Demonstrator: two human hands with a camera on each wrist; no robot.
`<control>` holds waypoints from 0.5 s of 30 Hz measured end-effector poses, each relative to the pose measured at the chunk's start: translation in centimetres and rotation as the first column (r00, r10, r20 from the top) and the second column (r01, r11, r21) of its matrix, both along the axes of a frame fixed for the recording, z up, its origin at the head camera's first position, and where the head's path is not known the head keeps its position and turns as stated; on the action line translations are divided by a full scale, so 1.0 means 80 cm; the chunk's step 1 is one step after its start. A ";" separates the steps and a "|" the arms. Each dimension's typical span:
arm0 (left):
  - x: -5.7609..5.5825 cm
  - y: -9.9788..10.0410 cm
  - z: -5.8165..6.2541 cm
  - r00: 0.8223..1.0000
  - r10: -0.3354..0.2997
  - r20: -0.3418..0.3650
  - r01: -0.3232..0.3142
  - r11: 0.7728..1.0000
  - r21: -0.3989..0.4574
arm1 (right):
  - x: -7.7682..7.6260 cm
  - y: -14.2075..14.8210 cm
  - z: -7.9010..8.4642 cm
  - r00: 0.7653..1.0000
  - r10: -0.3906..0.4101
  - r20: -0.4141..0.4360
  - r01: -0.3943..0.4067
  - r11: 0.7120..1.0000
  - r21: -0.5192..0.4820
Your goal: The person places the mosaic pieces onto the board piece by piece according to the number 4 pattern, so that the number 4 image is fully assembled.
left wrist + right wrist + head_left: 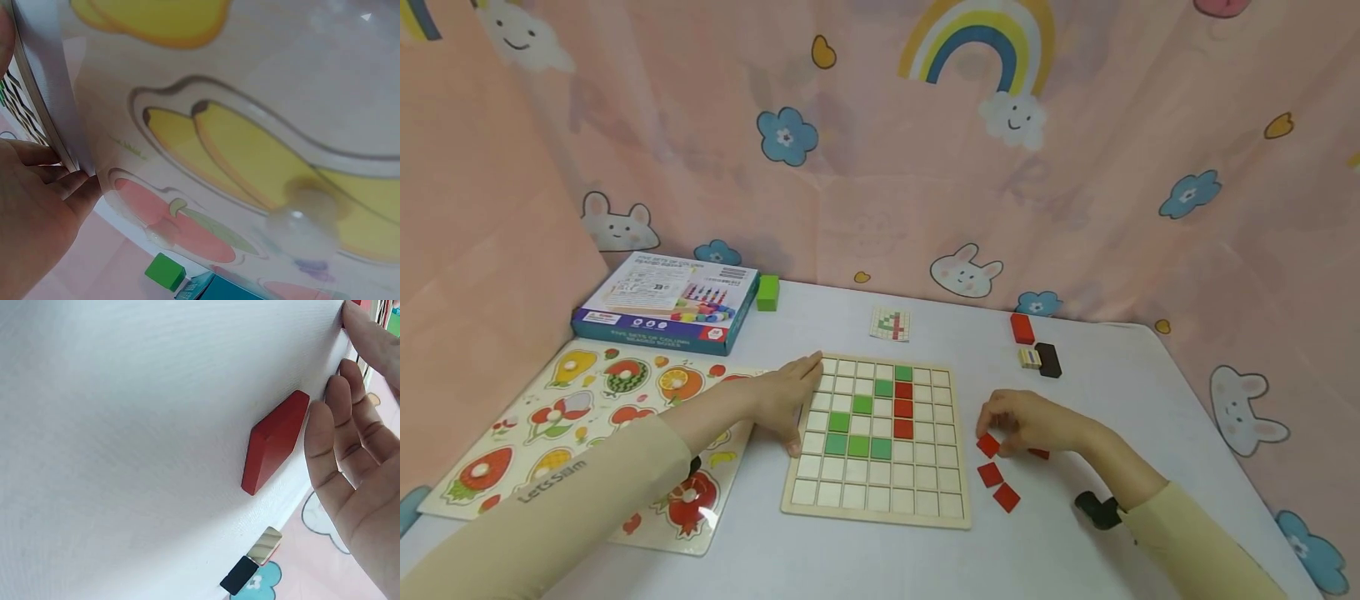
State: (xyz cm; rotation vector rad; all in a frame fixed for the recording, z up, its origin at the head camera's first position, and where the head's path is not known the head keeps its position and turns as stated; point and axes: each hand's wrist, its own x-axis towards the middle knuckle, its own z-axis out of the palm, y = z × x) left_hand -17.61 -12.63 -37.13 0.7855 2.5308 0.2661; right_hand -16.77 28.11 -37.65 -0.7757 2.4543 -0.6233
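Observation:
A square wooden grid board (877,521) lies on the table, with several green tiles (858,447) in a slanting line and a row, and three red tiles (903,408) in a column. My left hand (784,400) rests against the board's left edge, fingers extended; in the left wrist view the fingers touch that edge. Right of the board, my right hand (1028,419) pinches a red tile (988,446) between thumb and index finger. Two loose red tiles (990,475) lie nearer to me. Another red tile (275,442) lies beside the palm, partly hidden in the head view.
A small pattern card (891,324) lies behind the board. Left are a fruit picture board (625,379) with clear knobs, a boxed toy set (666,300) and a green block (767,293). Back right are a red block (1022,328), a black block (1048,360) and a small striped block (1029,358).

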 end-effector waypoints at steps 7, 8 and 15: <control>0.000 -0.001 -0.001 1.000 -0.004 -0.013 0.004 1.000 0.005 | -0.005 -0.006 0.003 0.996 -0.087 -0.027 0.087 0.996 0.003; 0.000 -0.001 -0.001 1.000 -0.004 -0.014 0.004 1.000 0.005 | -0.006 -0.007 0.004 0.995 -0.093 -0.031 0.092 0.996 -0.007; -0.001 -0.001 -0.001 1.000 -0.007 -0.013 0.007 1.000 -0.005 | -0.007 -0.027 0.011 0.989 -0.124 -0.085 0.115 0.988 -0.101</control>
